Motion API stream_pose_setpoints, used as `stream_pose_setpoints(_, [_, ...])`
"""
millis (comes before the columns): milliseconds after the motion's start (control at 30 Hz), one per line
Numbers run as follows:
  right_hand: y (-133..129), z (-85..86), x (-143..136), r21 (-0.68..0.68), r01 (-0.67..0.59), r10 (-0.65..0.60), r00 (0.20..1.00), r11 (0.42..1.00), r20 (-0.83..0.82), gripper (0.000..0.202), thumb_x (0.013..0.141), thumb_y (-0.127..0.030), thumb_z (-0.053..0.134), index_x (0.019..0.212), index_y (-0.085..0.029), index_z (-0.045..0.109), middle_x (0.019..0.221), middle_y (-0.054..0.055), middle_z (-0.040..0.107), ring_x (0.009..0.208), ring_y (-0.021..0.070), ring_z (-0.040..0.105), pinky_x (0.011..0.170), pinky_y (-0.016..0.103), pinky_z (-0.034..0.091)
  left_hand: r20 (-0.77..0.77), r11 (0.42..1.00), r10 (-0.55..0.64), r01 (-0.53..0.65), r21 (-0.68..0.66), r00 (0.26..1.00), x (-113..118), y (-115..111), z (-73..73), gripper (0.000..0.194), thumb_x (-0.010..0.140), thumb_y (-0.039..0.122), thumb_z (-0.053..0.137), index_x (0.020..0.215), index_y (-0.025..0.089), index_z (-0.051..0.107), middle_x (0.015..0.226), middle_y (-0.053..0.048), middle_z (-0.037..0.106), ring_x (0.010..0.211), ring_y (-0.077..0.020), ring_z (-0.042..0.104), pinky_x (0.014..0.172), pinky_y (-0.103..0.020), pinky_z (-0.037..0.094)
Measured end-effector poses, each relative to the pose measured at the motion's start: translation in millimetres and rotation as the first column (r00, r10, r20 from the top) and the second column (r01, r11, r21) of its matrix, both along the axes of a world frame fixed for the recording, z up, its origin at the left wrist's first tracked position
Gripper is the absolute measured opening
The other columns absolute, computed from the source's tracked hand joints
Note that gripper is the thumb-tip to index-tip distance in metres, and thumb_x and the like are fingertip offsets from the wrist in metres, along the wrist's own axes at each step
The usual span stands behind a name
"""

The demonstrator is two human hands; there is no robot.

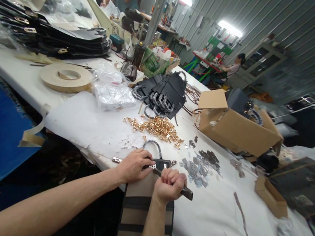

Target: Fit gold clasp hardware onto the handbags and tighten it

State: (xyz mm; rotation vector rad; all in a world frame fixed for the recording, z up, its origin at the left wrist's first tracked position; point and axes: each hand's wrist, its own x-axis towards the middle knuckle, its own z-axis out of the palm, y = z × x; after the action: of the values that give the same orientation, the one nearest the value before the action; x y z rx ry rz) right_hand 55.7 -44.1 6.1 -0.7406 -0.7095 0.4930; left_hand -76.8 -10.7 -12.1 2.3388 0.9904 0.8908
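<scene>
My right hand (169, 185) is wrapped round a dark-handled tool (187, 193), whose thin end points left at a small metal plate (152, 166). That plate lies on a black piece (165, 164) with a looped handle (155, 144) at the table's front edge. My left hand (136, 165) presses on the left part of this piece, fingers together by the plate; whether they pinch anything is hidden. Below, a beige panel with black bands (134, 216) hangs over the edge between my forearms.
Gold fittings (160, 128) and flat metal plates (200, 166) are heaped beyond my hands. Black handled pieces (167, 90), a tape roll (65, 77) and a cardboard box (237, 128) stand further back. Two people sit in the background. A brown strap (242, 220) lies right.
</scene>
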Motion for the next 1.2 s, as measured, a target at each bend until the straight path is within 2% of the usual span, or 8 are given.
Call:
stream_pose_setpoints(167, [4.5,-0.2,-7.8,0.012,0.052,-0.052,0.995,0.999,0.085,0.044,0.103,-0.024,0.046,0.063,-0.022,0.029,0.052,-0.011,0.02,0.04,0.007,0.017,0.042,0.022,0.02,0.023,1.0,-0.01,0.01,-0.021,1.0,-0.4,5.9,-2.4,0.022,0.095,0.031,0.065,0.112,0.025,0.077,0.11,-0.006,0.07,0.103,-0.0219,0.062,0.094,-0.038,0.051])
stream_pose_setpoints(367, [11.5,4.9,-8.6,-0.026,0.011,-0.008,0.994,1.0,0.107,0.044,0.102,-0.023,0.052,0.063,-0.021,0.032,0.05,-0.011,0.026,0.039,0.006,0.02,0.042,0.022,0.021,0.039,0.999,-0.031,0.032,-0.031,0.999,-1.1,8.6,-4.3,0.022,0.096,0.031,0.065,0.113,0.026,0.077,0.11,-0.006,0.07,0.104,-0.022,0.062,0.095,-0.038,0.05])
stream_pose_setpoints(533, [11.3,6.3,-10.0,-0.106,0.029,-0.011,0.986,0.994,0.167,0.046,0.101,-0.028,0.057,0.063,-0.022,0.031,0.05,-0.011,0.027,0.039,0.0057,0.025,0.042,0.022,0.023,0.02,0.999,-0.031,0.031,-0.015,0.999,-1.5,7.4,-3.1,0.021,0.096,0.032,0.065,0.112,0.027,0.077,0.11,-0.006,0.07,0.103,-0.0214,0.062,0.094,-0.038,0.05])
stream_pose_setpoints(633, [9.3,4.4,-10.9,-0.102,0.043,-0.023,0.982,0.994,0.189,0.046,0.101,-0.028,0.058,0.064,-0.022,0.031,0.051,-0.011,0.027,0.04,0.0062,0.027,0.043,0.022,0.025,0.018,1.0,-0.026,0.026,-0.013,0.999,-1.2,7.0,-2.9,0.021,0.096,0.032,0.065,0.112,0.027,0.077,0.11,-0.005,0.07,0.103,-0.0212,0.062,0.094,-0.038,0.05])
stream_pose_setpoints(800, [8.6,0.6,-8.3,-0.028,0.023,-0.018,0.987,0.999,0.157,0.043,0.102,-0.025,0.052,0.065,-0.022,0.03,0.051,-0.011,0.025,0.04,0.0064,0.021,0.043,0.022,0.023,0.017,0.999,-0.027,0.027,-0.017,1.0,-0.9,8.1,-4.0,0.022,0.097,0.033,0.064,0.113,0.027,0.077,0.109,-0.005,0.071,0.101,-0.0211,0.062,0.093,-0.037,0.051])
stream_pose_setpoints(1200, [12.8,3.5,0.1,-0.044,-0.097,0.1,0.992,0.994,0.082,0.044,0.101,-0.02,0.053,0.062,-0.021,0.032,0.05,-0.011,0.026,0.039,0.0056,0.021,0.041,0.021,0.02,-0.005,0.998,-0.066,0.066,-0.013,0.998,-3.9,8.5,-0.4,0.025,0.097,0.034,0.063,0.118,0.026,0.075,0.108,-0.005,0.071,0.098,-0.022,0.061,0.092,-0.038,0.049])
